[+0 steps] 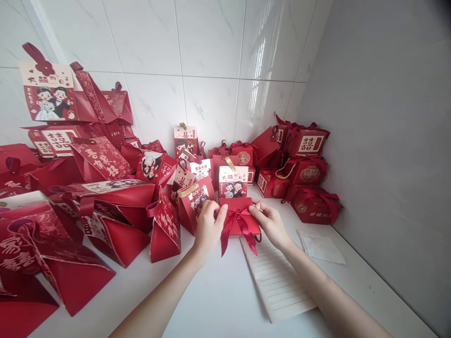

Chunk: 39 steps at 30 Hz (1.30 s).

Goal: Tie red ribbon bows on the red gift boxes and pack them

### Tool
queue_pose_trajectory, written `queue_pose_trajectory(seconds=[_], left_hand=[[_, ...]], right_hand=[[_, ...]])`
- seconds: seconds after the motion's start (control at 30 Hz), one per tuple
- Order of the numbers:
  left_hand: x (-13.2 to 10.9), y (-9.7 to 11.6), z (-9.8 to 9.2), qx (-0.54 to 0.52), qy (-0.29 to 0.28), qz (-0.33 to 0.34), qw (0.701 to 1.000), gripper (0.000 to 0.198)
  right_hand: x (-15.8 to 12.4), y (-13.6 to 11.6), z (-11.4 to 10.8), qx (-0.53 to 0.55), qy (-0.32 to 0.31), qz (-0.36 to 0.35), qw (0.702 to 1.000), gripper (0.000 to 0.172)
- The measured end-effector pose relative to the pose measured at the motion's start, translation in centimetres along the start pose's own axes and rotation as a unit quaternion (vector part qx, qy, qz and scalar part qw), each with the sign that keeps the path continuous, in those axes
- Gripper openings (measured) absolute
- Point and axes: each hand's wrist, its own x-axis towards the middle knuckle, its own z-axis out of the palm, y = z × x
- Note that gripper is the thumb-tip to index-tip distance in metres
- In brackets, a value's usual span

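A small red gift box (252, 226) sits at the middle of the white table, its top flap raised toward the back. A dark red satin ribbon (238, 214) is tied in a bow on its front, with two tails hanging down. My left hand (210, 225) is closed at the box's left edge, thumb and fingers pinching there. On the other side, my right hand (270, 223) pinches the flap's right edge between thumb and fingers. Just behind stands a box with a cartoon couple (233, 182) and a gold handle.
Many red tent-shaped boxes (165, 230) crowd the left side, some stacked. More ribboned red boxes (310, 171) are piled at the right by the grey wall. A lined notebook (282, 286) lies under my right forearm, with a small white packet (322, 248) beyond it. A tiled wall (211, 42) closes the back.
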Motion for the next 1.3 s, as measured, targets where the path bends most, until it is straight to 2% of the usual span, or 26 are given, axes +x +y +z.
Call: queue_pose_trajectory(seconds=[0.17,0.37,0.53,0.87,0.97,1.07,1.1,1.2,1.23,1.3], left_hand=[[0.1,-0.2,0.2,-0.039,-0.001,-0.026,0.999,0.032],[0.0,-0.4,0.6,-0.063,0.004,-0.071,0.995,0.027],[-0.1,-0.8,0.8,-0.060,0.020,-0.035,0.997,0.022],[0.4,-1.2,0.8,-0.092,0.010,-0.055,0.994,0.032],[0.4,-1.3,0.8,-0.113,0.003,-0.095,0.989,0.031],[0.5,-1.5,0.9,-0.135,0.019,-0.140,0.981,0.024],[0.5,-1.5,0.9,-0.147,0.027,-0.149,0.978,0.024],[0.6,-1.6,0.9,-0.171,0.013,-0.154,0.973,0.026],[0.6,-1.6,0.8,-0.171,-0.002,-0.155,0.973,0.027],[0.7,-1.8,0.8,-0.162,-0.025,-0.151,0.975,0.028]], right_hand=[[0.1,0.5,-0.2,0.040,0.007,0.023,0.999,0.043],[0.0,0.9,0.4,-0.018,0.057,-0.028,0.998,0.041],[0.0,1.2,0.1,-0.022,0.065,-0.025,0.997,0.041],[0.2,0.9,-0.3,0.048,0.007,-0.002,0.999,0.038],[0.1,0.7,-0.4,0.018,-0.005,-0.010,1.000,0.036],[-0.1,1.1,-0.4,-0.012,-0.020,-0.050,0.998,0.032],[-0.2,1.3,-0.5,-0.023,-0.034,-0.067,0.997,0.040],[-0.3,2.0,-0.7,-0.080,-0.095,-0.112,0.986,0.087],[-0.3,2.2,-0.8,-0.108,-0.111,-0.122,0.980,0.097],[-0.1,2.6,-1.1,-0.166,-0.126,-0.141,0.968,0.101]])
